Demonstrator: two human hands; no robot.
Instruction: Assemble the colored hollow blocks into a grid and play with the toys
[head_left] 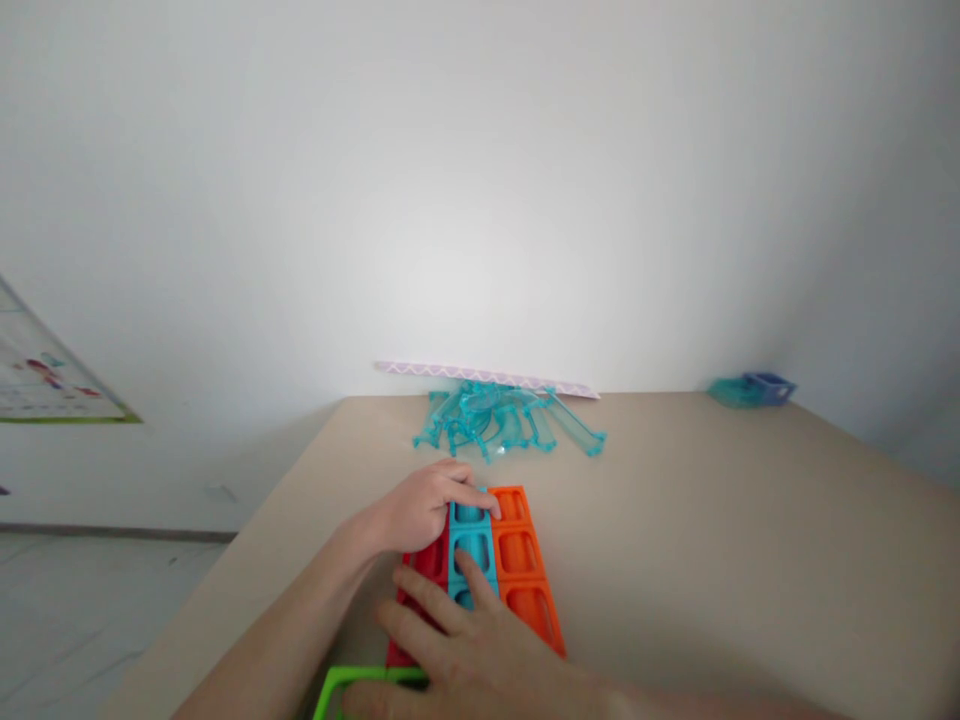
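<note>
Red blocks (pixel 430 563), blue blocks (pixel 472 548) and orange blocks (pixel 519 553) with oval-cornered recesses lie side by side in columns on the table. My left hand (pixel 431 503) rests at the far end of the columns, its index finger stretched across the top blue block to the orange edge and its other fingers partly curled. Nearer to me, my right hand (pixel 472 650) lies spread over the red and blue columns, with fingers apart and nothing held. Under its thumb, at the bottom edge, is a green piece (pixel 358 673), mostly hidden.
A pile of translucent teal track pieces (pixel 487 415) lies at the back of the table (pixel 675 540), before a lilac patterned strip (pixel 487 377) by the wall. A dark blue box (pixel 770 388) and a teal piece (pixel 733 391) sit at the back right.
</note>
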